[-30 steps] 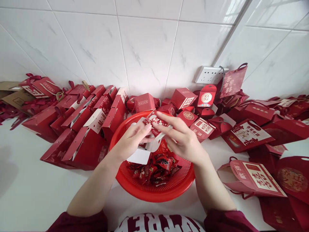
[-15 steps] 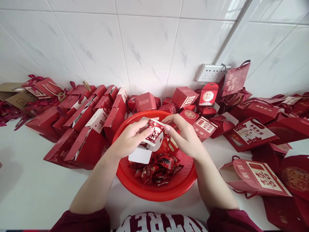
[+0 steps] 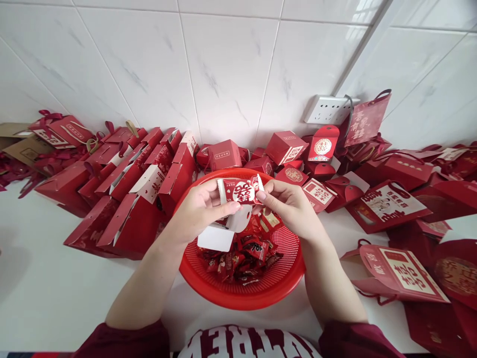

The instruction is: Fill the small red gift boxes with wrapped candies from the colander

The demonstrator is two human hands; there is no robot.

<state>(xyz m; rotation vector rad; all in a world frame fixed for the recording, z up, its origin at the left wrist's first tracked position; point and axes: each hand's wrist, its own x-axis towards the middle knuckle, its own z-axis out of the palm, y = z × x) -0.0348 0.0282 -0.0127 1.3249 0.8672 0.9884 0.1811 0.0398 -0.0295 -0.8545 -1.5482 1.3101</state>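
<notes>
A red and white wrapped candy (image 3: 243, 193) is stretched flat between both hands over the basket, printed side up. My right hand (image 3: 288, 206) pinches its right end between thumb and forefinger. The thumb of my left hand (image 3: 199, 211) lies along the candy's lower left edge. Under that thumb is a small opened candy box (image 3: 216, 237) with white inner flaps, which my left hand's curled fingers appear to hold; those fingers are partly hidden. Below sits a red plastic basket (image 3: 242, 301), with several wrapped candies (image 3: 255, 248) inside.
Tall red gift boxes (image 3: 124, 226) stand in rows on the left. Smaller red boxes (image 3: 223, 155) line the tiled wall behind the basket. Red gift bags and boxes (image 3: 406, 271) crowd the right of the white table (image 3: 33, 298). A socket strip (image 3: 328, 110) is on the wall.
The candy has turned from tilted to flat, its whole printed face now showing. My right hand has shifted slightly right and down, pinching the candy's end. The box stays beneath.
</notes>
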